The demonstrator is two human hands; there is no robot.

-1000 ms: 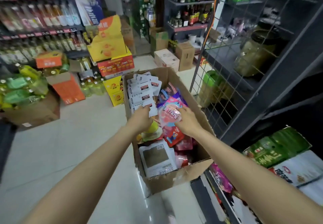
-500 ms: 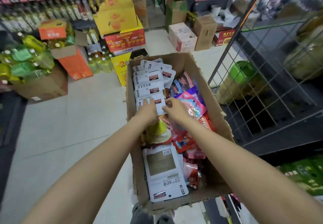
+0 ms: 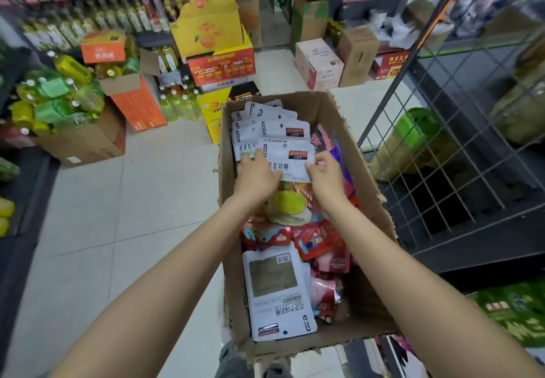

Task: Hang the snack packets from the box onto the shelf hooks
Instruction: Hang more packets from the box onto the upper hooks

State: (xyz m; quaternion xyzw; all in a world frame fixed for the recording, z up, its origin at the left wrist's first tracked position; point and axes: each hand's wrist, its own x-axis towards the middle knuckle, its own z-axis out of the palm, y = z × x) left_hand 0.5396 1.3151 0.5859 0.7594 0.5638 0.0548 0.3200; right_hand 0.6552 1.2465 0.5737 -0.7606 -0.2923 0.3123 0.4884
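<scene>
An open cardboard box stands on the floor in front of me, full of snack packets. White packets are stacked at its far end; red and pink ones lie in the middle and another white packet lies at the near end. Both my hands are inside the box on the top white packet. My left hand grips its left edge, fingers lying over its face. My right hand pinches its right edge. The wire grid shelf stands to the right.
Cartons of bottled drinks and orange and yellow display boxes line the left and far side of the tiled aisle. Closed cartons stand at the back. Green packets lie on a low shelf at the right.
My right hand left the pink packet it held a second ago and moved left onto the white stack. Both hands now hold the top white packet. My view has tipped down toward the box.
</scene>
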